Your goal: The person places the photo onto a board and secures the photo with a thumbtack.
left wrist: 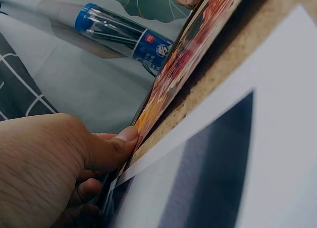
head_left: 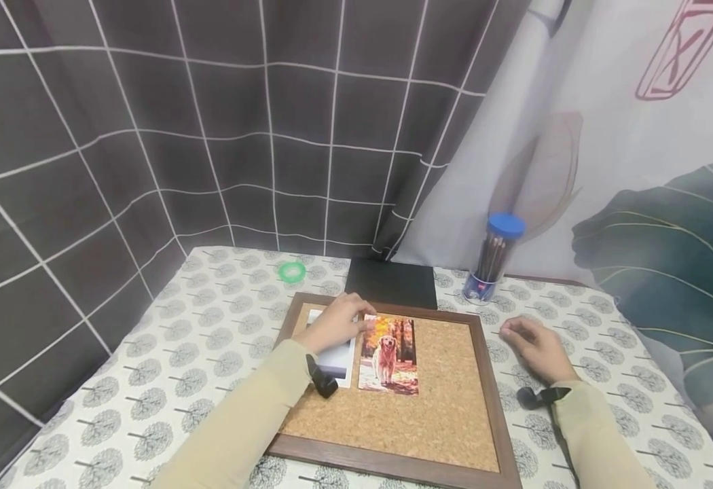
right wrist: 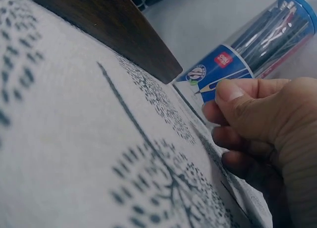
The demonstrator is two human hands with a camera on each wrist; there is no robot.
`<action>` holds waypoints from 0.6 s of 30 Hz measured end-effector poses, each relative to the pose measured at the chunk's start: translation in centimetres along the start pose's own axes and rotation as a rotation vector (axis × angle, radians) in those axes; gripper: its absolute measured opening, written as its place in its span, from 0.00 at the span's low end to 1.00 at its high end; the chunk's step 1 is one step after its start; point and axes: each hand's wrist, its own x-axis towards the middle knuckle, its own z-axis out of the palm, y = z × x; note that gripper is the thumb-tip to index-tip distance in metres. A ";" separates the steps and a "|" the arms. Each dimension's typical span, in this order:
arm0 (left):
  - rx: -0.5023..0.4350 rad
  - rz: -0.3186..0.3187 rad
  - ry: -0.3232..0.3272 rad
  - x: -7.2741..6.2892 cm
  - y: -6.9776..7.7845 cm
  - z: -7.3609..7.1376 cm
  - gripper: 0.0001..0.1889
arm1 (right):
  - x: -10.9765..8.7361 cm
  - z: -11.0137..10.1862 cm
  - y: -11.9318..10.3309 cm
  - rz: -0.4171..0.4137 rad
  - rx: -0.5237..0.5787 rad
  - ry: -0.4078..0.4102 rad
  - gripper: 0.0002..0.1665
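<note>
A framed cork board [head_left: 454, 380] lies on the patterned tablecloth. On it are two pictures: a photo of a golden dog among autumn trees [head_left: 387, 360], and a paler photo [head_left: 339, 367] to its left, partly hidden under my left hand [head_left: 338, 319]. That hand pinches the dog photo's upper left corner; in the left wrist view the thumb [left wrist: 128, 135] lies on the corner, with a dark shadow under the photo's edge. My right hand [head_left: 540, 348] rests on the cloth to the right of the board, fingers loosely curled, thumb against the index finger, no object visible in it.
A blue-lidded clear tube of pencils [head_left: 492, 258] stands behind the board at the right. A black flat piece [head_left: 391, 282] lies behind the frame, and a green tape roll [head_left: 292, 272] lies further left. Dark grid curtain [head_left: 295, 170] hangs at the back.
</note>
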 end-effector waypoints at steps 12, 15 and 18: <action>0.005 0.003 -0.002 -0.4 0.1 0.8 0.20 | 2.0 -0.9 -4.0 -0.034 0.054 -0.060 0.16; 0.020 -0.005 -0.020 -0.4 0.1 0.7 0.25 | 4.0 -0.4 -6.6 -0.097 0.079 -0.100 0.14; 0.036 -0.011 -0.031 -0.2 0.1 0.2 0.26 | 6.2 0.9 -9.9 -0.162 0.132 -0.126 0.11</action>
